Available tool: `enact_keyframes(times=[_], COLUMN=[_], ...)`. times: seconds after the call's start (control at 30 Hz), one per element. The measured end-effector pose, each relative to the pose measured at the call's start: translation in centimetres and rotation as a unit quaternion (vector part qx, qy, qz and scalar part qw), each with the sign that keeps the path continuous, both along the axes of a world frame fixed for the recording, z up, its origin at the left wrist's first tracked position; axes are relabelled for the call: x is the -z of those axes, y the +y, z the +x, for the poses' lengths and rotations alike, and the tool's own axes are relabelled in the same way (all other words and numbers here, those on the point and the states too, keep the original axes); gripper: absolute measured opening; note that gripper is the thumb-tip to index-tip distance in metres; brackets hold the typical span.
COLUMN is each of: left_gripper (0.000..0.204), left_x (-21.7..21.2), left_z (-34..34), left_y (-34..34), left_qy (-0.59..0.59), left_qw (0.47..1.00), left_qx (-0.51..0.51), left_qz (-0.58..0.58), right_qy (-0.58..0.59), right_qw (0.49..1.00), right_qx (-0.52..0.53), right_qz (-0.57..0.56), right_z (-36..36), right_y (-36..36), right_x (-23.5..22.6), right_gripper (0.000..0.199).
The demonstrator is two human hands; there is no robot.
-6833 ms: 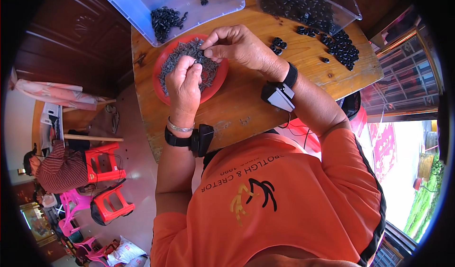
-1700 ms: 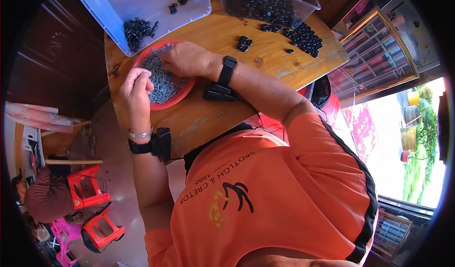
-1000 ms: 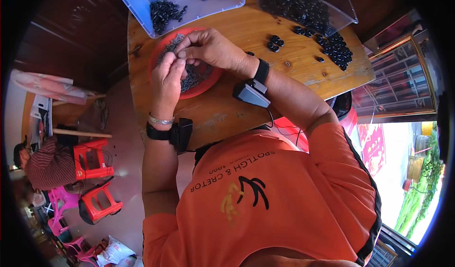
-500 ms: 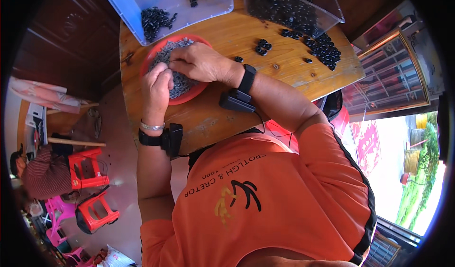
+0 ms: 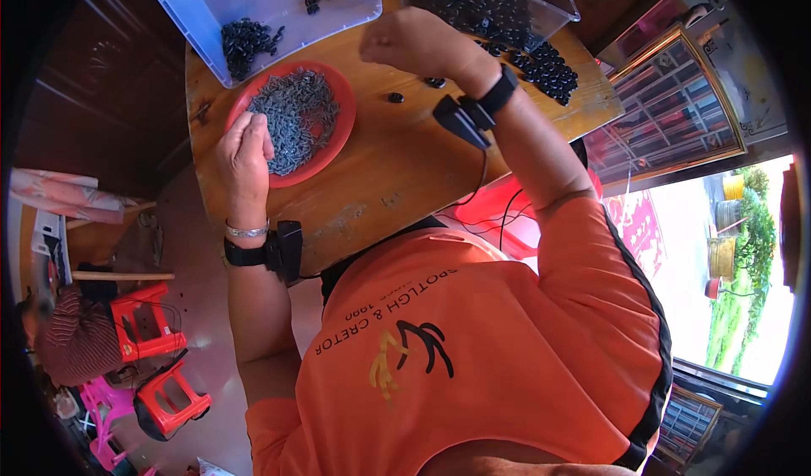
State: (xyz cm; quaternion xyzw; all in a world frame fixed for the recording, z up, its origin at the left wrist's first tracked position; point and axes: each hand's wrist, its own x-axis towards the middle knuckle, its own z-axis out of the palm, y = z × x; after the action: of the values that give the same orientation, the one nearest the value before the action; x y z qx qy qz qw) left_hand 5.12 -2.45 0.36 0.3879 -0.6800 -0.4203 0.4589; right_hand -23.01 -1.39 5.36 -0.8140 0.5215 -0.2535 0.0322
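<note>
On the round wooden table point(image 5: 397, 163) we see a blue tub point(image 5: 253, 3) holding a few dark bits at the far left, a clear tub point(image 5: 494, 7) of black pieces at the far right, and a red plate point(image 5: 291, 125) heaped with grey parts between us and the blue one. Our left hand point(image 5: 243, 151) curls at the plate's near rim, fingers pinched on grey parts, while our right hand point(image 5: 414, 45) hovers closed well apart, beside the clear tub; what it grips we cannot tell

Two plastic containers stand at the far edge of the round wooden tabletop point(image 5: 397, 172): a pale blue rectangular tub point(image 5: 253, 3) at the left (a small heap of dark pieces inside) and a clear rectangular bin point(image 5: 507, 3) at the right, full of black pieces. No labels, signs or screens can be made out.
</note>
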Motion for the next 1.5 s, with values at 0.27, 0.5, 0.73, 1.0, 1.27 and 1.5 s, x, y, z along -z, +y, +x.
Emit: enact_keyframes(times=[0.27,0.5,0.73,1.0,1.27,1.5], left_gripper=[0.029,0.023,0.024,0.026,0.026,0.025], left_x=[-0.5,-0.7,-1.6,-0.9,-1.2,-0.9], left_z=[-0.7,-0.6,-1.0,-0.8,-0.9,-0.8], left_y=[0.7,1.3,1.7,1.4,1.6,1.4], left_qy=[0.001,0.032,0.003,0.004,-0.021,-0.041], left_qw=[1.000,0.999,1.000,1.000,1.000,0.999], left_qx=[0.013,0.017,0.008,0.029,0.009,0.013], left_qz=[-0.010,0.027,0.023,0.000,0.004,0.005], right_qy=[0.146,0.196,0.172,0.152,0.162,0.220], right_qw=[0.984,0.978,0.974,0.978,0.980,0.972], right_qx=[0.072,0.070,0.131,0.138,0.071,0.018], right_qz=[0.076,-0.018,-0.073,-0.035,-0.090,-0.078], right_z=[-0.4,1.6,-1.8,-6.1,-3.6,2.4], right_y=[3.1,3.4,3.8,4.9,5.7,6.8], right_x=[5.2,6.1,5.9,6.7,4.7,5.9], right_gripper=[0.016,0.018,0.014,0.014,0.022,0.034])
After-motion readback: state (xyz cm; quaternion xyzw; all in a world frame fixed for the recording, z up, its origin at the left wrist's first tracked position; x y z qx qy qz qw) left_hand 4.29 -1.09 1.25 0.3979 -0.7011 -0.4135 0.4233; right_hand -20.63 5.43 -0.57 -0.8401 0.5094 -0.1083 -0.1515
